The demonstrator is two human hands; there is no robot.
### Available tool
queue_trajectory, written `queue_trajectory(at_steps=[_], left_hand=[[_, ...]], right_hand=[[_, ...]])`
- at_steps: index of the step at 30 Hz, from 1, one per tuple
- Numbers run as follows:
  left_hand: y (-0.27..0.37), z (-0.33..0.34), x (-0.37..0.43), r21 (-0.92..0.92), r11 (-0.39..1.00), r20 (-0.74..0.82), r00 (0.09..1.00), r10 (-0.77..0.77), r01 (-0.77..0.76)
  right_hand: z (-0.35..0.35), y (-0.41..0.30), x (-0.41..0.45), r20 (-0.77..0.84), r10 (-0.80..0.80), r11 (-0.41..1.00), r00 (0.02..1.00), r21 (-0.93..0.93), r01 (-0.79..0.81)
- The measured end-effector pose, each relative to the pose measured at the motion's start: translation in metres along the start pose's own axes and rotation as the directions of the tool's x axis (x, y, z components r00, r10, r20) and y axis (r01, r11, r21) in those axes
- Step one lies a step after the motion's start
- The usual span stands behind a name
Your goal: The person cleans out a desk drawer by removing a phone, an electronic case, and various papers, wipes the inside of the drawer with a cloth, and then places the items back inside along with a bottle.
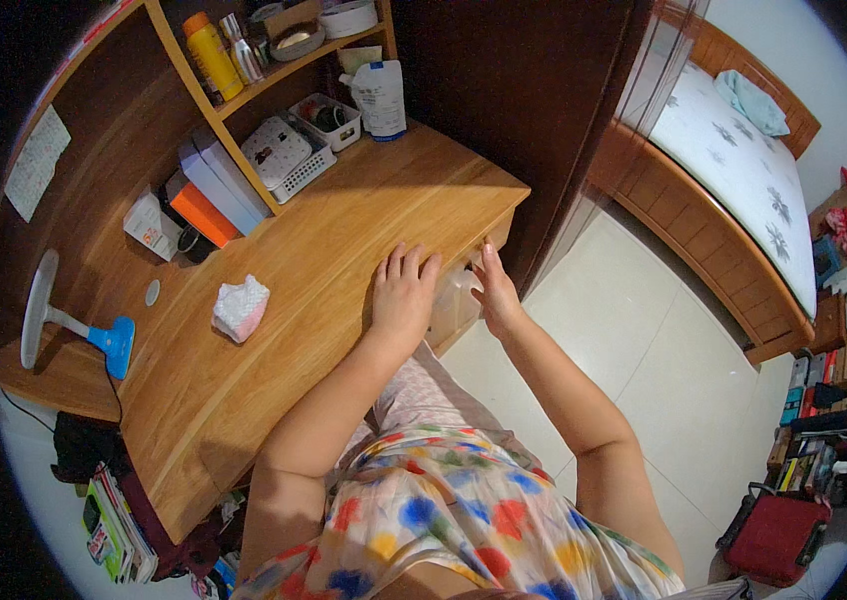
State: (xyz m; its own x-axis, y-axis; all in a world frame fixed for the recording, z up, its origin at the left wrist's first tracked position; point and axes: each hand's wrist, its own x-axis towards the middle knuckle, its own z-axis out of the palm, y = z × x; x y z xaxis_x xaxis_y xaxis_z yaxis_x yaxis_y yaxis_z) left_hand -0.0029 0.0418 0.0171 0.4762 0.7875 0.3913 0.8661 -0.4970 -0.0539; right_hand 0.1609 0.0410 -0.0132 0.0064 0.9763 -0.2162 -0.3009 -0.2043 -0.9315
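Observation:
My left hand (405,292) lies palm down on the front edge of the wooden desk (303,300), its fingers slightly spread and holding nothing. Just past that edge, my right hand (497,289) is raised beside the desk's wooden side, fingers apart. One fingertip is at or close to a small wooden knob (488,241); contact is hard to tell. Between my hands, below the desktop, a translucent plastic item (456,301) shows in part. On the desktop sits a crumpled white and pink cloth (240,308).
A lamp with a blue base (114,346) stands at the left. At the back are upright boxes (207,211), white plastic baskets (330,124) and a refill pouch (381,97). A dark wooden panel (506,82) borders the desk; a bed (731,165) and red suitcase (776,536) are at right.

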Motion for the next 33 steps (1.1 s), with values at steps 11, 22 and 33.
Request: queue_trajectory(at_steps=[11, 22, 33], left_hand=[[0.002, -0.011, 0.005, 0.021, 1.0, 0.018, 1.0, 0.013, -0.014], [0.003, 0.001, 0.005, 0.044, 0.998, -0.032, 0.999, -0.033, 0.034], [-0.045, -0.061, -0.057, -0.222, 0.967, 0.192, 0.978, -0.078, 0.121]], right_hand=[[0.005, 0.01, 0.024, -0.005, 0.04, 0.997, 0.999, 0.066, -0.04], [0.01, 0.004, 0.025, 0.03, 0.032, 0.997, 0.999, 0.072, -0.034], [-0.038, -0.031, 0.035, -0.39, -0.226, 0.945, 0.892, 0.136, 0.299]])
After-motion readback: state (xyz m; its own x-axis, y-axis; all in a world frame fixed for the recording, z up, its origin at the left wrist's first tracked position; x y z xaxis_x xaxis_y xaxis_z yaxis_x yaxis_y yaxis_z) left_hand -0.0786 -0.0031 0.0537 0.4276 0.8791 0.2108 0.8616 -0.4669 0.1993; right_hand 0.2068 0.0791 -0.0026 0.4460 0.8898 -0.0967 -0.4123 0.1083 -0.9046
